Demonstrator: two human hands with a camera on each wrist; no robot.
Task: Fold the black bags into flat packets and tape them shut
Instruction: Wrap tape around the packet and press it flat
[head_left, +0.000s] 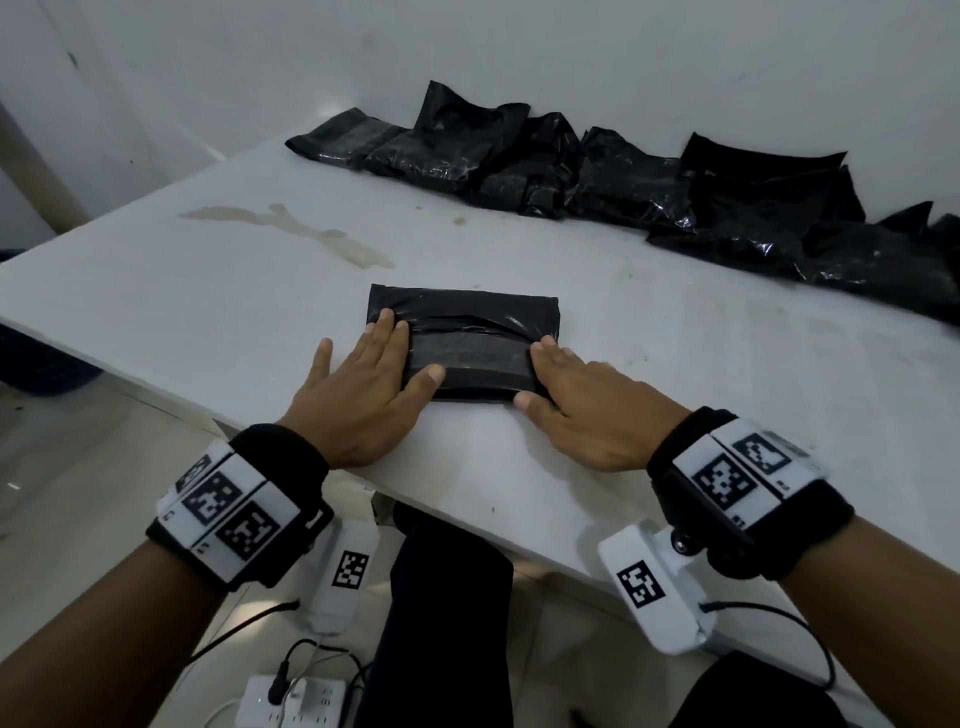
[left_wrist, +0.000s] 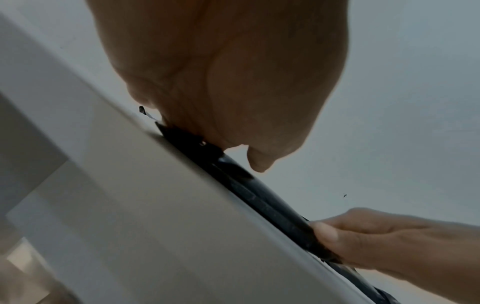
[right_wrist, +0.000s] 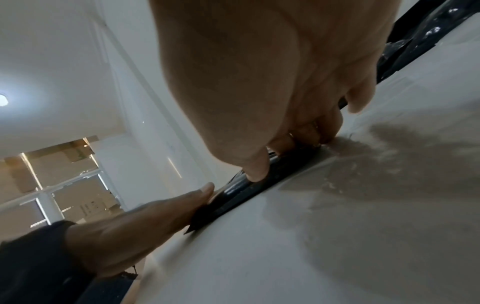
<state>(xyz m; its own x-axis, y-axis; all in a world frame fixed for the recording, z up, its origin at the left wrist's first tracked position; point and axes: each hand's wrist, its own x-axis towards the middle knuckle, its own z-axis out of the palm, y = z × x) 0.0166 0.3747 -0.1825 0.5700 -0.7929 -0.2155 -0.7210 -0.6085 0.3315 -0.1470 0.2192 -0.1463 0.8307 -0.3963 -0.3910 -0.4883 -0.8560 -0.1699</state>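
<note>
Our left fingers (head_left: 387, 325) lie straight and flat on the left end of the packet (head_left: 467, 340), thumb pressing its near strip, so the left hand (head_left: 358, 400) is open, pushing down, not gripping. Our right fingers (head_left: 553, 351) do the same on the right end, w/ the thumb at the near right corner; the right hand (head_left: 587, 415) is also flat and open. In the wrist views the fingertips sit on the thin black edge, and neither hand curls round it. The packet lies on the table (head_left: 675, 374) near the front edge, between our hands, folded into a flat rectangle. A duller band runs across its near half; prob. tape, but we can't tell for sure. Our read: we're at the flatten-and-smooth step on this one, folding done, seal either just laid or about to be. Next move calls for keeping one palm down so the plastic doesn't spring open, while the other goes for tape or rubs the band flat; no tape roll shows in any view. Then it goes w/ the pile (head_left: 649, 192) of black bags along the wall at the back, well apart from our hands; some there look flat-folded, others crumpled and still to do.
</note>
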